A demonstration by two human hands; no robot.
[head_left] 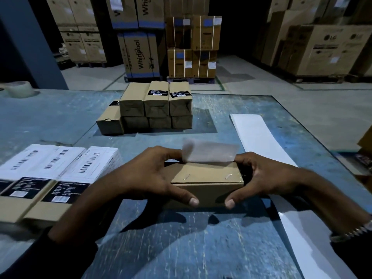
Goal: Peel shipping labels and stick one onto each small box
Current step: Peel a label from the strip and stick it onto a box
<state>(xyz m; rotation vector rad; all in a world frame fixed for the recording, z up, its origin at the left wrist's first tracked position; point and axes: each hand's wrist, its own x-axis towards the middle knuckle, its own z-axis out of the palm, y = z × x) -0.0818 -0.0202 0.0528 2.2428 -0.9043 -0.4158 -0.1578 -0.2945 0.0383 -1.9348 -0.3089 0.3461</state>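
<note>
While held over the small box [205, 178] at mid-table [181, 248]: label [210, 151] pinched at its ends, left hand [149, 176] and right hand [267, 176] both grasping, thumbs against near box face. Sticking step, probably. Next: lower flat, press smooth from far edge. Box brown, stapled, top bare; label pale, blurred, standing upright.

Beyond your blue table [60, 117] stand stacked appliance cartons [141, 55] on pallets; a tape roll [19, 89] sits at the table's far left corner; concrete floor [261, 83] surrounds the table.
</note>
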